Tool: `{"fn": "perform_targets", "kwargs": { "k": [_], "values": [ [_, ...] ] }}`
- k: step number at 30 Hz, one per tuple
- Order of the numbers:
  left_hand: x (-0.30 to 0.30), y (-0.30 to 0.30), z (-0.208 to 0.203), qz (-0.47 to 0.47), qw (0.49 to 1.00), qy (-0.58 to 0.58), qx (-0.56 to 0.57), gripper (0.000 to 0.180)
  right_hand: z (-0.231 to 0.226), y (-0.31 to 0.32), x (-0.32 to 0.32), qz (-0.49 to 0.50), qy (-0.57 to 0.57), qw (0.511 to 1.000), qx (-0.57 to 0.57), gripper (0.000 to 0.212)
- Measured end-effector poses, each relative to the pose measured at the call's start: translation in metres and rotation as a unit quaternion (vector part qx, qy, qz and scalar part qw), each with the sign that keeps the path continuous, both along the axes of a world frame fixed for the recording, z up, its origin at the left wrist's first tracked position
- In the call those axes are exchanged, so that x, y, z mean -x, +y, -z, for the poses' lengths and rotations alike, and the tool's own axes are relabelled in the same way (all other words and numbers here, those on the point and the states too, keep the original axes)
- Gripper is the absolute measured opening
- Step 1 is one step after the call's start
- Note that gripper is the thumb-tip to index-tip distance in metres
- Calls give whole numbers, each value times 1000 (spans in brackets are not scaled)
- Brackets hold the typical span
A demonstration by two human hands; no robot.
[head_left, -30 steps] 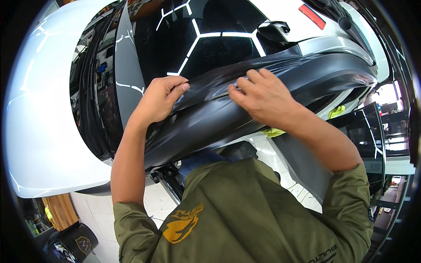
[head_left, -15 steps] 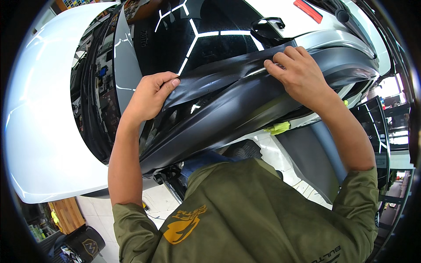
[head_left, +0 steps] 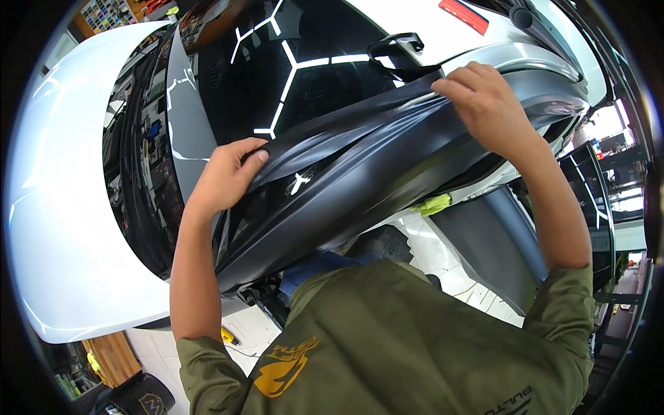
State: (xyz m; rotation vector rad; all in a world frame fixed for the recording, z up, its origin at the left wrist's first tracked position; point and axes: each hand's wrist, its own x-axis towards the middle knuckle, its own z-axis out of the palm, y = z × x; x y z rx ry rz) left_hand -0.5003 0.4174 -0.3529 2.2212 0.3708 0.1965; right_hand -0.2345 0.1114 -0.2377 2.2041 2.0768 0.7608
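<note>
A dark grey satin wrap film [head_left: 366,176] lies over the side of a white car [head_left: 62,166], along its roof edge and pillar. My left hand [head_left: 225,173] pinches the film's upper edge between thumb and fingers, beside the windshield. Farther right, my right hand [head_left: 487,104] is closed on the same edge near the black strap [head_left: 398,52]. Creases fan out in the film from the right hand's grip. Between the hands the edge is lifted off the dark glass roof [head_left: 311,76].
A red squeegee-like strip [head_left: 463,15] lies on the white surface at the top right. A yellow-green cloth [head_left: 432,205] is tucked under the car's lower side. At the right stands an open dark door panel [head_left: 484,242]. Lower left are a wooden block [head_left: 114,356] and a black bin [head_left: 142,398].
My right hand has pulled its part of the film slightly up and right, and creases now spread from it. My left hand keeps its pinch. The whole view has shifted slightly.
</note>
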Motion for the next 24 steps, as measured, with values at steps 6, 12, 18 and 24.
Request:
{"fn": "perform_targets", "kwargs": {
  "k": [6,12,18,24],
  "values": [
    [-55,-63,-20,6,938,-120,-324,69,-16,-30,-20,96,177,964,-173,17],
    [-132,-97,-40,91,965,-164,-185,28,-27,-40,-28,117,186,962,-164,19],
    [-118,-101,-29,92,899,-276,-328,16,-13,-42,-25,44,171,968,-180,31],
    [-108,-127,-25,129,840,-326,-415,31,6,-49,-31,84,177,952,-234,26]
  ]
}}
